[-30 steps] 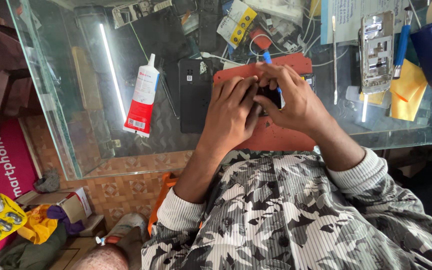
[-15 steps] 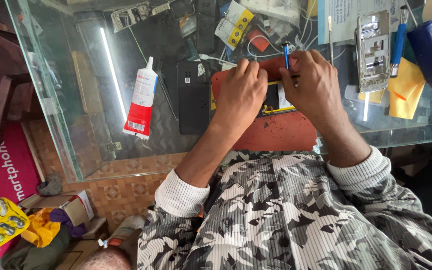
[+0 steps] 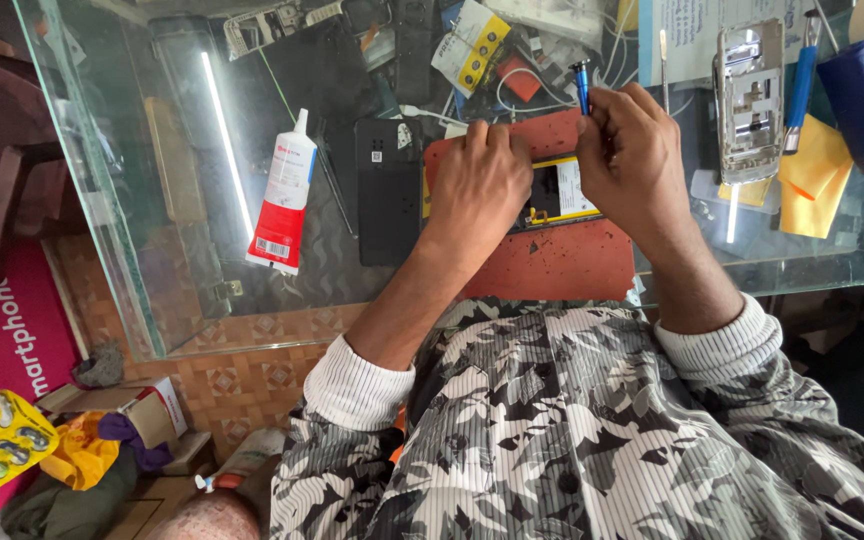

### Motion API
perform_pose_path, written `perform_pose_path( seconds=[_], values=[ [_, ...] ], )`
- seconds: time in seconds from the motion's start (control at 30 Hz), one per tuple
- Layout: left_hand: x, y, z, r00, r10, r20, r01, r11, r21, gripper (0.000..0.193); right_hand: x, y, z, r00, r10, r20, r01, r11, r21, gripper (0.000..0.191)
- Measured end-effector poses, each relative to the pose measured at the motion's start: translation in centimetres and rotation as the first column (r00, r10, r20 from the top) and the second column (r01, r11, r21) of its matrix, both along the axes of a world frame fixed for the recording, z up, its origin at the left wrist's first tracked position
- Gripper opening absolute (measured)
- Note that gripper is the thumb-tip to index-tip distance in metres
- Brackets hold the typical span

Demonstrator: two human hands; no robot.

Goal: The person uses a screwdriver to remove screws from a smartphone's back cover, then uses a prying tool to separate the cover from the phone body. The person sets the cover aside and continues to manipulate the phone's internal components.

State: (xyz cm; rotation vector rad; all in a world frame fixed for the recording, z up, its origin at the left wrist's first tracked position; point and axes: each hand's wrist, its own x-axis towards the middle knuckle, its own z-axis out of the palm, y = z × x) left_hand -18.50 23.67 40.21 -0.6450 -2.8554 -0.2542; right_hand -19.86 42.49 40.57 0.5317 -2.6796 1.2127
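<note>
Pinching a blue screwdriver [image 3: 582, 85] upright, the right hand [image 3: 632, 160] works while the left hand [image 3: 477, 190] lies flat, fingers extended, holding nothing, on the opened phone [image 3: 552, 195] at centre frame, back cover [image 3: 387, 190] already off.

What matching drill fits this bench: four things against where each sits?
Things:
1 glue tube
2 screwdriver
3 opened phone
4 black back cover

Places:
A in the right hand
B on the red mat, under the left hand
C on the glass, left of the black cover
D between the tube and the mat

Pairs: 1-C, 2-A, 3-B, 4-D
</note>
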Motion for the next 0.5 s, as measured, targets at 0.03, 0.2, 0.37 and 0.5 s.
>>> perform_pose_path(
  seconds=[0.03,0.2,0.37,0.5],
  values=[
    [-0.9,0.2,0.5,0.999,0.005,0.035,-0.003,0.999,-0.034,0.007,-0.5,0.2,0.4,1.000,0.012,-0.003,-0.012,1.000,-0.022,0.017],
    [-4.9,0.5,4.2,0.997,-0.045,0.058,0.037,0.991,0.130,0.036,-3.0,0.8,1.9,0.961,0.039,0.273,0.055,0.943,-0.328,0.016],
    [-6.3,-0.2,7.7,0.977,-0.010,0.212,-0.120,0.799,0.590,0.032,-5.5,3.3,4.7,0.945,0.234,0.229,-0.036,0.771,-0.636,0.044],
    [-2.5,-1.6,8.0,0.976,0.119,0.185,-0.216,0.669,0.711,0.034,-3.5,3.7,5.3,0.970,0.242,0.018,-0.201,0.841,-0.502,0.066]
  ],
)
